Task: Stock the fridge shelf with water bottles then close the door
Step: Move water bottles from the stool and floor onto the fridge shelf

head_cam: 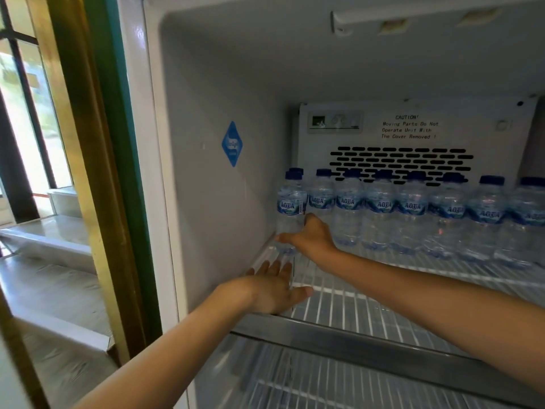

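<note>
Fingers (284, 238) of the right hand (309, 236) curl round the lower body of a bottle (290, 202), thumb on the side facing its neighbours. The bottle stands upright at the far left of the shelf (383, 305), close to the fridge wall (206, 202), with another cap just behind it. Whether its base rests fully on the wires cannot be told. The left hand (271, 293) hovers nearer the camera over the shelf's front left corner, palm down, fingers straight and slightly spread, holding nothing. To the right of the gripped bottle, a row of blue-capped bottles (413, 211) lines the back of the shelf, labels facing out. Behind them is a vented panel (413, 160) with a printed caution notice. A blue diamond sticker (232, 144) marks the wall. A lower shelf (295, 379) shows beneath both forearms.
</note>
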`<action>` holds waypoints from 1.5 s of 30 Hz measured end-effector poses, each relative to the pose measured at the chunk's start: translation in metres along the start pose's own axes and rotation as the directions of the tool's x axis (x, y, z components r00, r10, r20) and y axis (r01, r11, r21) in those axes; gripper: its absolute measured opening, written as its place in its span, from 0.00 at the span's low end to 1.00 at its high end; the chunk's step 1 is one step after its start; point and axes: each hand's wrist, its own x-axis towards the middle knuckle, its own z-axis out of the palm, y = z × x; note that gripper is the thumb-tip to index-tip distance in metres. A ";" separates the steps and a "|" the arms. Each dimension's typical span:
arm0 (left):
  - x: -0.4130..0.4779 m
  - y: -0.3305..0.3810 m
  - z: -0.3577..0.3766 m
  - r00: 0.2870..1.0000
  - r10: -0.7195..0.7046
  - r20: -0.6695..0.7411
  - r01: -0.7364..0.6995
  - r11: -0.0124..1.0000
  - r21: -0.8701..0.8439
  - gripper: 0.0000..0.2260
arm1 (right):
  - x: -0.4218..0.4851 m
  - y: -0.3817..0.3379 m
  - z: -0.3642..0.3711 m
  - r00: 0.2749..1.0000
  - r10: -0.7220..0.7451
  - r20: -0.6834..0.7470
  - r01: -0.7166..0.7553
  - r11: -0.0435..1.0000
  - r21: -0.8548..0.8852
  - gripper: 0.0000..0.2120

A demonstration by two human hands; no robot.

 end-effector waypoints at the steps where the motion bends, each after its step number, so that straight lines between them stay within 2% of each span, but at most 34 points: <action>1: -0.001 0.000 0.000 1.000 0.004 -0.011 -0.004 1.000 -0.011 0.36 | 0.000 0.000 0.000 1.000 -0.002 -0.013 0.002 1.000 -0.006 0.35; 5: -0.010 0.004 -0.003 0.992 0.040 -0.117 -0.049 0.996 -0.074 0.35 | -0.001 0.000 0.007 0.998 -0.038 -0.057 0.035 0.998 -0.056 0.32; 10: -0.012 0.003 -0.002 0.978 0.072 -0.196 -0.097 0.988 -0.122 0.29 | 0.001 0.001 0.012 0.995 -0.070 -0.077 0.063 0.994 -0.087 0.38; 14: -0.013 0.002 -0.002 0.971 0.105 -0.213 -0.135 0.982 -0.130 0.26 | -0.001 0.002 0.011 0.994 -0.074 -0.078 0.069 0.995 -0.072 0.40; 19: -0.011 0.000 -0.001 0.964 0.136 -0.229 -0.167 0.979 -0.118 0.27 | -0.002 0.004 0.010 0.997 -0.057 -0.058 0.056 0.998 -0.024 0.33; 37: -0.010 0.002 -0.002 0.964 0.122 -0.238 -0.148 0.985 -0.094 0.24 | -0.009 -0.004 0.010 0.997 -0.075 -0.022 0.075 0.997 -0.015 0.31; 43: -0.012 -0.002 0.000 0.957 0.093 -0.273 -0.133 0.983 -0.130 0.22 | -0.008 0.000 0.009 0.999 -0.050 0.005 0.050 0.999 0.003 0.34; 45: -0.017 -0.002 -0.002 0.929 0.108 -0.355 -0.154 0.983 -0.103 0.17 | -0.014 -0.001 0.003 0.999 -0.019 0.027 0.018 1.000 0.020 0.37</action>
